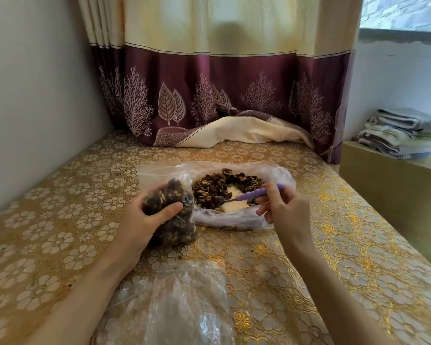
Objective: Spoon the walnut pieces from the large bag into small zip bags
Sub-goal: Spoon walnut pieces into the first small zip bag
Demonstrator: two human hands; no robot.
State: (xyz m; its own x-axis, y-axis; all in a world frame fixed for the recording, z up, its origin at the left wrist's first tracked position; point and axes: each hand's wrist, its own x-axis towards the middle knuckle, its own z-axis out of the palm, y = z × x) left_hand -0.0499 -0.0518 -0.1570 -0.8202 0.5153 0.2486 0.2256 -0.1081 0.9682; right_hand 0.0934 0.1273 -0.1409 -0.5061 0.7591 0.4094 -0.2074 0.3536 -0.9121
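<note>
- My left hand grips a small zip bag packed with walnut pieces; my thumb lies across its front and my fingers curl round the back, so the bag stands upright on the worktop.
- The small bag's top is open and tilted toward the large bag, touching that bag's left side.
- My right hand pinches the purple handle of a spoon between thumb and fingers, with the handle's end sticking out past my knuckles to the right.
- The spoon's bowl end points left and down into the walnut pieces in the large bag; the bowl itself is mostly buried among the pieces.
- The large bag is clear plastic, lying open and flat in the middle of the worktop, with the walnuts heaped toward its far and left side and a pale bare patch of its bottom showing near the spoon.
- Closer to me, between my forearms, lie empty clear zip bags, crumpled and overlapping on the worktop.
- The worktop wears a gold-and-cream floral patterned cover.
- A cream and maroon curtain hangs behind, its hem bunched on the far edge of the worktop.
- Folded cloths are stacked on a ledge to the right.
</note>
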